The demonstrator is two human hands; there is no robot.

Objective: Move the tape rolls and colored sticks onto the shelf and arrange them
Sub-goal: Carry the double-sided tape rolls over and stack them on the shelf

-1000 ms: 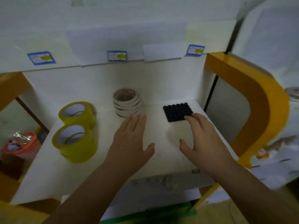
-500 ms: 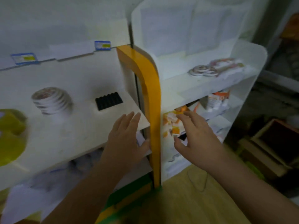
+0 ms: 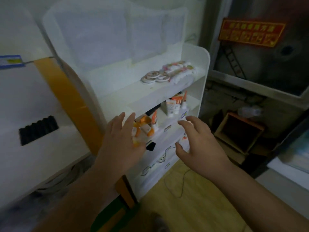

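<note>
Lying flat tape rolls point(image 3: 154, 77), white with reddish rims, white shelf point(image 3: 167, 88)

Dim, motion blur, wide-angle edge warp.

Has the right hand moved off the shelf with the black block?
Yes. The right hand went right, past the orange post, away from the black block.

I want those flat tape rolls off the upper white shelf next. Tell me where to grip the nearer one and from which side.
The flat tape rolls lie on their faces, side by side on the white shelf. Probably best to come from the open front and above, pinching the nearer roll across its outer rim, or a finger in the core. Both the left hand and right hand are empty.
</note>
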